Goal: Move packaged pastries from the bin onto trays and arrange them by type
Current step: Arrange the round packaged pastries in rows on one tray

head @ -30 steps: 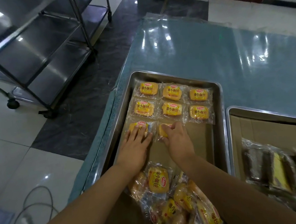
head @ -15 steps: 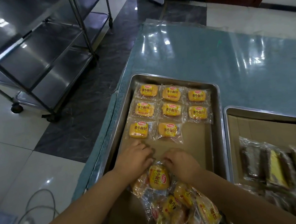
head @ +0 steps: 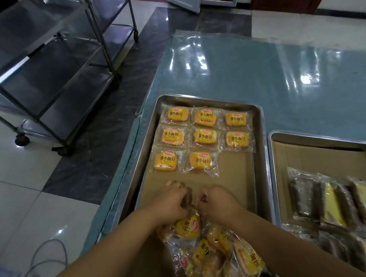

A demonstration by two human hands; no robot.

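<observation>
Left fingers (head: 183,193) and right fingers (head: 203,200) are curled, pinching the wrapper edge of the top pack (head: 188,227) on the heap (head: 224,252) just on my side of them.

Judgement: lift it clear, then lay it label-up in the gap beyond my right fingers, squared to the rows (head: 201,134).

This tray (head: 263,135): eight packs placed. Tray to the right (head: 312,140): dark and yellow bars (head: 331,204).

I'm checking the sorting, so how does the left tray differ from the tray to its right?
The left tray holds square yellow bun packets; the right tray holds long dark and yellow bar packets. The left tray's packets lie in neat rows at its far end, with a loose pile nearer; the right tray's sit bunched near, its far end bare. Both are metal, lined with cardboard.
</observation>
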